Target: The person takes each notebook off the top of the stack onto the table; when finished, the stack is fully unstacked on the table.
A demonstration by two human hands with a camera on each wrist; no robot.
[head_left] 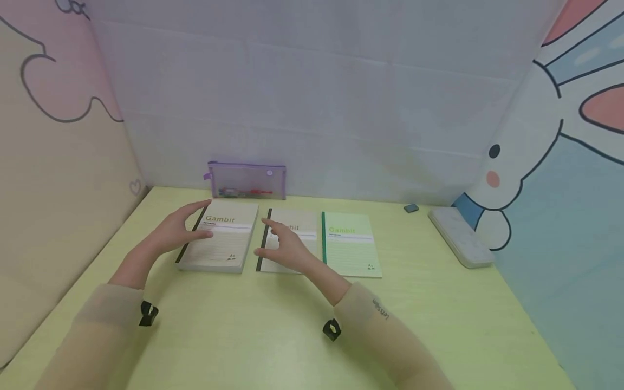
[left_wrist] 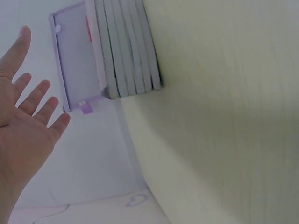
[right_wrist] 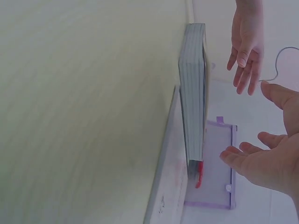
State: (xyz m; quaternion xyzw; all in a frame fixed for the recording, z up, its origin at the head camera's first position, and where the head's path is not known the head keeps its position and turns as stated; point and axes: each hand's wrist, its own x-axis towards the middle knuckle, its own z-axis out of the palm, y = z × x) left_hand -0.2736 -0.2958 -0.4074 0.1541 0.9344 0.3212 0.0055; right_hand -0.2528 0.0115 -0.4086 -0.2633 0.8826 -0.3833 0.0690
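Observation:
A stack of several cream notebooks [head_left: 221,244] with dark spines and "Gambit" covers lies at the left of the table. Over its left edge hovers my left hand [head_left: 170,232], fingers extended and thumb apart. The left wrist view shows that hand [left_wrist: 23,126] above the stacked notebooks [left_wrist: 128,51], holding nothing. My right hand [head_left: 288,248] is over a similar cream notebook [head_left: 304,219] in the middle, partly hiding it. In the right wrist view its fingers [right_wrist: 250,158] are spread and empty. A green notebook [head_left: 351,252] lies to the right.
Behind the stack, a clear purple pencil pouch [head_left: 248,180] with pens leans on the back wall. A small blue-grey block [head_left: 411,208] and a pale oblong case [head_left: 460,236] lie at the right on the yellow table [head_left: 234,336]. Printed side panels border the table.

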